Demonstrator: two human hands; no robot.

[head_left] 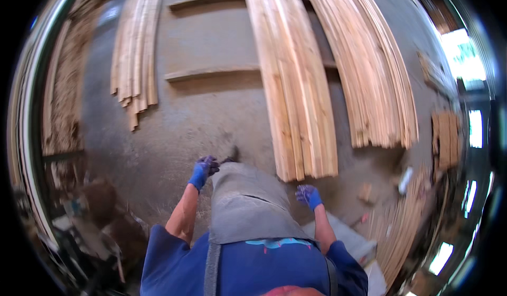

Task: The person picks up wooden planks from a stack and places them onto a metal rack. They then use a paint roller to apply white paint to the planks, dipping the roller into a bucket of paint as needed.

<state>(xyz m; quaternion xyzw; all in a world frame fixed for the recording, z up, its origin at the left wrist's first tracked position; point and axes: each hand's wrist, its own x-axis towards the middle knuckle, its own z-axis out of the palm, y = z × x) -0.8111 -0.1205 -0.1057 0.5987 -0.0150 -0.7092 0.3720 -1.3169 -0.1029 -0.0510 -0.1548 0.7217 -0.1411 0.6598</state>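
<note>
"How many big stacks of boards are in front of the person?"
"Three. Take the middle stack (293,90) as the mark: the right stack (372,79) lies just beside it on the right, the left stack (136,48) well apart on the left. The boards blur too much to count."
"And the wooden bars?"
"Two — a near bar (214,74) and a far bar (208,1) — both reaching out leftward from the middle stack."
"Hands?"
"Two, both gloved. The left hand (204,171) is left of the middle stack's near end; the right hand (308,195) is just beside that end — whether touching, I can't tell."
"Fingers?"
"Loosely bent on the left; apart or together, I can't tell for either hand."
"Anything else?"
"One grey apron (248,214), between the hands, nearer the person than the middle stack."
</note>
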